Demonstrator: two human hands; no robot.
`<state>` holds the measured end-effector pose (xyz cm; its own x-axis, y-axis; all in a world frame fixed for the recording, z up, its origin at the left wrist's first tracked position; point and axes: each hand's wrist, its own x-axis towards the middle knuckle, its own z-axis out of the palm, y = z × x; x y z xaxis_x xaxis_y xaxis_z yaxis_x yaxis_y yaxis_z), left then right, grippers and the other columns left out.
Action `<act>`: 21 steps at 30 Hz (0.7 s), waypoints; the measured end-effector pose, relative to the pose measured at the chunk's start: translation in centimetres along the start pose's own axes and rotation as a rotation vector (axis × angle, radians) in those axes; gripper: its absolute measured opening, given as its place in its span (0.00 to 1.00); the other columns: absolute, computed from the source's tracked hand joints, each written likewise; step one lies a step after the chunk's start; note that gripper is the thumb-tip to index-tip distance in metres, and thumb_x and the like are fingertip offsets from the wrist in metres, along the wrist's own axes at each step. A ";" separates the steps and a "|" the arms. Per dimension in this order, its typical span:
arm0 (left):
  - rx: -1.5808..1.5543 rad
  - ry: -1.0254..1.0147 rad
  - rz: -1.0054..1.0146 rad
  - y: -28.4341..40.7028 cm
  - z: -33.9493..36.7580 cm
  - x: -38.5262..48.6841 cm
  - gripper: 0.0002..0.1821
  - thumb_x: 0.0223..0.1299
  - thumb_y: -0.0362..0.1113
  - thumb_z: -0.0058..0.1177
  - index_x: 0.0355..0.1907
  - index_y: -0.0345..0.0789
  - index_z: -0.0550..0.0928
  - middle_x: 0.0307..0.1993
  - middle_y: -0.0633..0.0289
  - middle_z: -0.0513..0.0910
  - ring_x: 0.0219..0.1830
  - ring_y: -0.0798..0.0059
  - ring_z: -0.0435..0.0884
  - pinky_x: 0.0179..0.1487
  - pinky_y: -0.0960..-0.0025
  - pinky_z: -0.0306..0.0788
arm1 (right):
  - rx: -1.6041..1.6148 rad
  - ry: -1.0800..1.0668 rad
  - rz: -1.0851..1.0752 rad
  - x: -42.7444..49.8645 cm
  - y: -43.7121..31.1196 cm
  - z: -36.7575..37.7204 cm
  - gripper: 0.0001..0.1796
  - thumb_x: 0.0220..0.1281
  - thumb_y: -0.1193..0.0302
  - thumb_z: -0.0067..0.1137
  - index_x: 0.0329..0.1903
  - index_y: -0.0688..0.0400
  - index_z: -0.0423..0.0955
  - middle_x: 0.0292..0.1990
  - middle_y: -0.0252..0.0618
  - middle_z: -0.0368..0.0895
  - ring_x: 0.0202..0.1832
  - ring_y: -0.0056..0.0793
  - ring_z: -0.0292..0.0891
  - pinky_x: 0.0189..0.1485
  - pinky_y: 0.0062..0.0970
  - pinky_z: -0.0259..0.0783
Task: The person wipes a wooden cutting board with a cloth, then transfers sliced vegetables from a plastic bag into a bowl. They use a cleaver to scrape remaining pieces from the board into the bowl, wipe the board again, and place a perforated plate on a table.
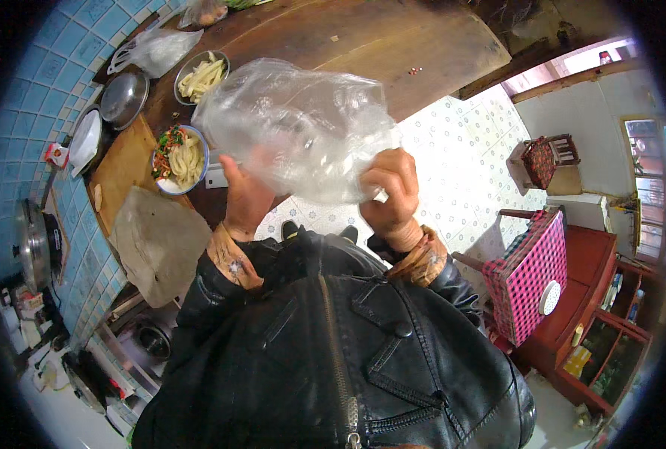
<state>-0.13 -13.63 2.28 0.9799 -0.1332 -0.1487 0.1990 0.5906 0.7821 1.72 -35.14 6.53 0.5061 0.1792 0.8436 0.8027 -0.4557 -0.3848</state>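
Note:
A clear plastic bag (310,123) is spread in front of me, its surface blurred in places. My right hand (392,193) pinches the bag's near right edge with curled fingers. At the bag's near left side is my left hand (249,196), its thumb raised and apart. Its fingers show only faintly through the plastic, so their grip is unclear. Left of that hand sits a bowl (162,182) of pale thick noodles, shredded carrot and chopped greens. Behind it, a second bowl (184,101) holds pale noodle strips, partly beside the bag. A flat metal blade (216,175) shows near my left thumb.
On the dark wooden table (423,39) lie a cutting board (121,163), a grey cloth (159,241) over the near edge, a pot lid (125,101) and a white plastic bag (162,50). Blue wall tiles bound the left. A checked-cloth table (526,275) stands right.

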 end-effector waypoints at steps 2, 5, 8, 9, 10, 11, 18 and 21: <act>0.272 -0.147 0.065 0.2 2.2 1.0 0.40 0.58 0.66 0.35 0.59 0.32 0.62 0.54 0.46 0.68 0.57 0.54 0.67 0.60 0.53 0.62 | 0.064 -0.086 -0.038 -0.9 -0.2 -0.5 0.12 0.32 0.78 0.57 0.27 0.57 0.70 0.27 0.37 0.72 0.30 0.37 0.71 0.35 0.34 0.67; -0.279 -0.275 -0.015 -0.1 4.4 1.6 0.33 0.61 0.56 0.42 0.61 0.34 0.60 0.56 0.44 0.67 0.60 0.50 0.64 0.62 0.50 0.59 | 0.043 -0.215 -0.002 -2.2 -0.1 -1.9 0.13 0.34 0.76 0.61 0.30 0.57 0.71 0.28 0.36 0.72 0.35 0.37 0.71 0.40 0.36 0.67; -0.576 -0.253 -0.092 -0.5 5.6 2.4 0.32 0.63 0.53 0.41 0.62 0.33 0.60 0.58 0.43 0.66 0.61 0.49 0.63 0.62 0.49 0.59 | 0.124 -0.463 0.101 -3.0 0.5 -4.9 0.14 0.38 0.71 0.64 0.32 0.57 0.73 0.30 0.36 0.74 0.37 0.38 0.71 0.43 0.34 0.66; -0.559 -0.275 -0.073 -0.6 5.9 2.6 0.30 0.62 0.52 0.39 0.61 0.34 0.62 0.57 0.43 0.67 0.61 0.50 0.63 0.62 0.49 0.58 | 0.199 -0.424 0.145 -3.1 1.0 -6.0 0.15 0.39 0.70 0.65 0.33 0.58 0.73 0.31 0.37 0.74 0.37 0.38 0.71 0.44 0.33 0.67; -0.525 -0.267 -0.059 -0.7 6.3 2.8 0.29 0.62 0.51 0.38 0.60 0.34 0.64 0.56 0.44 0.68 0.60 0.50 0.64 0.63 0.49 0.57 | 0.259 -0.440 0.205 -3.0 1.6 -7.3 0.15 0.41 0.69 0.66 0.34 0.59 0.73 0.32 0.37 0.75 0.37 0.38 0.71 0.44 0.33 0.67; -0.481 -0.274 -0.040 -0.8 6.8 2.9 0.28 0.62 0.50 0.36 0.58 0.34 0.66 0.55 0.45 0.69 0.60 0.51 0.64 0.63 0.48 0.56 | 0.318 -0.455 0.270 -2.9 2.0 -8.5 0.16 0.42 0.67 0.66 0.35 0.59 0.74 0.32 0.38 0.76 0.37 0.39 0.72 0.44 0.32 0.67; -0.440 -0.325 -0.214 -2.5 10.4 3.0 0.25 0.64 0.45 0.36 0.59 0.31 0.64 0.55 0.42 0.69 0.55 0.52 0.71 0.57 0.52 0.67 | 0.334 -0.294 0.606 0.0 8.0 -9.4 0.41 0.43 0.54 0.68 0.58 0.62 0.62 0.52 0.45 0.70 0.55 0.33 0.66 0.52 0.27 0.66; -0.033 -0.286 -0.155 -3.2 9.7 3.7 0.22 0.65 0.42 0.38 0.57 0.30 0.65 0.53 0.48 0.71 0.55 0.61 0.71 0.59 0.60 0.66 | 0.599 -0.661 0.723 -0.6 8.6 -9.5 0.23 0.53 0.56 0.62 0.43 0.62 0.73 0.37 0.33 0.78 0.41 0.27 0.72 0.43 0.26 0.68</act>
<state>2.67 -23.74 5.05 0.8943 -0.4393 -0.0848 0.3507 0.5705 0.7427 5.33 -47.41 6.29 0.8344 0.5480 0.0591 0.1883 -0.1826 -0.9650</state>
